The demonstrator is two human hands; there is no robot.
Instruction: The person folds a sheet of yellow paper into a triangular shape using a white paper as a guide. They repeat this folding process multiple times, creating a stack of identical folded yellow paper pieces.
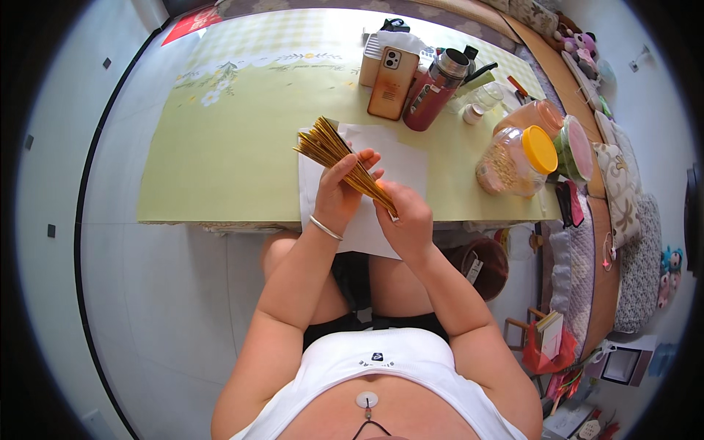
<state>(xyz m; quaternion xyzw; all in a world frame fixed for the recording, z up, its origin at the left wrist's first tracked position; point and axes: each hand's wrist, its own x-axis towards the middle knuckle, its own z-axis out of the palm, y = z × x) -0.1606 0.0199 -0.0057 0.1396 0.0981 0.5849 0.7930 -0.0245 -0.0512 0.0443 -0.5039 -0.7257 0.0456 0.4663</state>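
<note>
A bundle of thin golden sticks or strips (326, 143) is held at a slant above the table's front edge. Its upper left end fans out; the lower right end is gathered close. My left hand (339, 192) wraps round the middle of the bundle, some fingertips showing beyond it. At the lower end, my right hand (405, 218) pinches the bundle between thumb and fingers. Beneath both hands lie white paper sheets (403, 165), partly hanging over the edge. What the strips are made of I cannot tell.
On the green-clothed table (220, 169), a phone (394, 83) leans upright beside a red thermos flask (438, 92). To the right stand a yellow-lidded jar (506, 165) and a pink-lidded tub (576, 150). A dark red bin (480, 268) is below the table's edge.
</note>
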